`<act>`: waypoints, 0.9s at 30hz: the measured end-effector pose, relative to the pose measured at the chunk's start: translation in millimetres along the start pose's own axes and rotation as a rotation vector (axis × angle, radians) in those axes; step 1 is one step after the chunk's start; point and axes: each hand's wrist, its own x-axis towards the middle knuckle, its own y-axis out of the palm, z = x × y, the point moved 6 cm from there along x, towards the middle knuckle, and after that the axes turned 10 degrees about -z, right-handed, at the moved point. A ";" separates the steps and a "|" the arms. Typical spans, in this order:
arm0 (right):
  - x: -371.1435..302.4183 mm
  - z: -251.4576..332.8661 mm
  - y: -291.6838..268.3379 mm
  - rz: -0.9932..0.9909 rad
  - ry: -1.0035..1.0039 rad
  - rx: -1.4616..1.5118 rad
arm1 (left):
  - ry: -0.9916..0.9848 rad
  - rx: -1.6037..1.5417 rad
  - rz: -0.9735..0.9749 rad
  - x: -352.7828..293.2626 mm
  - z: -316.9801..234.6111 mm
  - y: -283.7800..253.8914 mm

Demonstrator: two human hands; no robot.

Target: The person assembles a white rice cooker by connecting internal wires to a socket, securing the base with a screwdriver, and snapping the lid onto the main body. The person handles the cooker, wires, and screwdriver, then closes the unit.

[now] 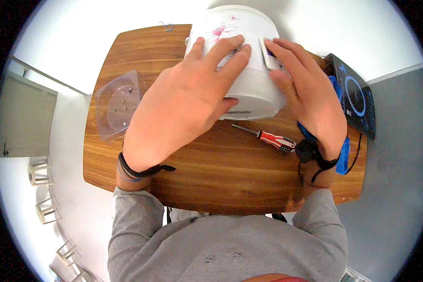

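Note:
A white rice cooker (256, 87) with pink flower decoration lies on its side at the table's far edge, its round base facing me. My left hand (183, 94) rests over its left side, fingers spread across the casing and thumb near the base rim. At the cooker's right side, my right hand (305, 84) pinches a small white panel (269, 55) with a dark purple patch between thumb and fingers. Whether the panel is attached cannot be seen. Just in front of the base lies a screwdriver (273, 140) with a red, white and black handle, its tip pointing left.
On the wooden table (211, 178), a clear plastic box (109, 105) with several small screws stands left of my left hand. A black induction cooktop (355, 96) sits at the right edge, beside a blue cloth (343, 157). A thin wire (168, 27) lies at the far left edge.

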 end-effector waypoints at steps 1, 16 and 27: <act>-0.4 -0.2 0.7 -0.001 -0.007 0.029 | -0.006 0.004 -0.006 -1.3 1.9 -0.5; 9.2 1.3 37.5 0.008 -0.149 0.435 | -0.220 0.070 0.104 -12.9 29.6 -29.8; 10.1 -15.1 43.1 0.065 -0.057 0.491 | -0.071 -0.036 0.039 -1.2 28.3 -26.0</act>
